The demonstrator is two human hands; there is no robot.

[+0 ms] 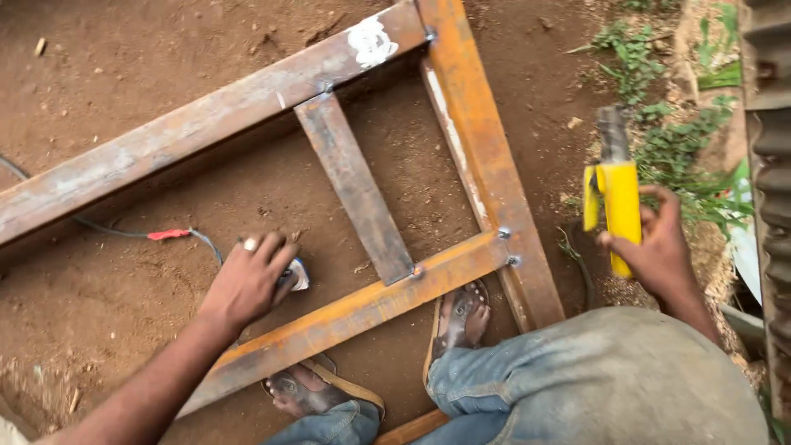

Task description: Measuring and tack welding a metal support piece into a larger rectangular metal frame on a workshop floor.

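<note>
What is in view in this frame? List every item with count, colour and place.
steel frame: one, rusty orange-brown, welded bars lying on the ground across the middle
white paint patch: one, on the frame's top bar
cable: one, grey with a red section, on the soil at left
small tool: one, silvery, under the left hand; kind unclear
electrode holder: one, yellow with a dark tip, at right
soil: red-brown, all around the frame
weeds: green, upper right
corrugated sheet: grey, right edge
sandals: two, brown, on the feet at bottom
jeans: blue, dusty, bottom right
left hand: ringed, on the small tool
right hand: gripping the electrode holder
</note>
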